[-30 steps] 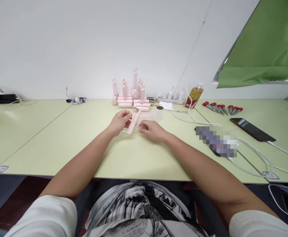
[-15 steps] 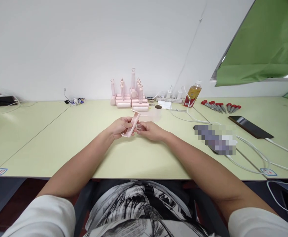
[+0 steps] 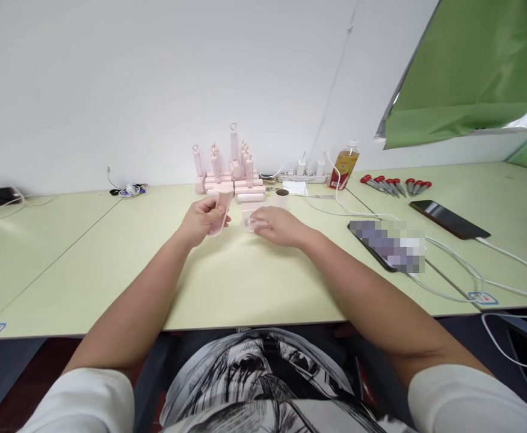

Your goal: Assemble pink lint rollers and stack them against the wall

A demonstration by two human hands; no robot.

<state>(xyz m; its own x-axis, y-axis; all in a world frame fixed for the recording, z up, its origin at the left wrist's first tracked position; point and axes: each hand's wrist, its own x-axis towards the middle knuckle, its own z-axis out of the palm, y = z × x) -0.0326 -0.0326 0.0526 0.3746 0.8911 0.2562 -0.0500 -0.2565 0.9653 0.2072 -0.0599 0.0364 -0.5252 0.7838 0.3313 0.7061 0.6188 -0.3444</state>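
My left hand (image 3: 203,218) is closed around a pale pink, trough-shaped plastic cover (image 3: 221,210), held tilted above the table. To its right, my right hand (image 3: 278,225) points left with its fingers bent over a small clear piece (image 3: 248,224), mostly covered by the fingertips. A white paper roll with a brown core (image 3: 282,197) stands just behind my right hand. Several pink lint rollers (image 3: 249,191) are piled at the wall, some with their handles upright.
A power strip (image 3: 303,178) with plugs and a drink bottle (image 3: 345,165) stand along the wall. Several red-handled tools (image 3: 381,183) lie at the right. Two phones, one a dark phone (image 3: 448,219), trail white cables (image 3: 455,258). A coiled cable (image 3: 130,190) lies left.
My hands have moved apart. The left one has carried the pink cover left and turned it more upright; the right one has turned palm down over the table. The view has shifted slightly.
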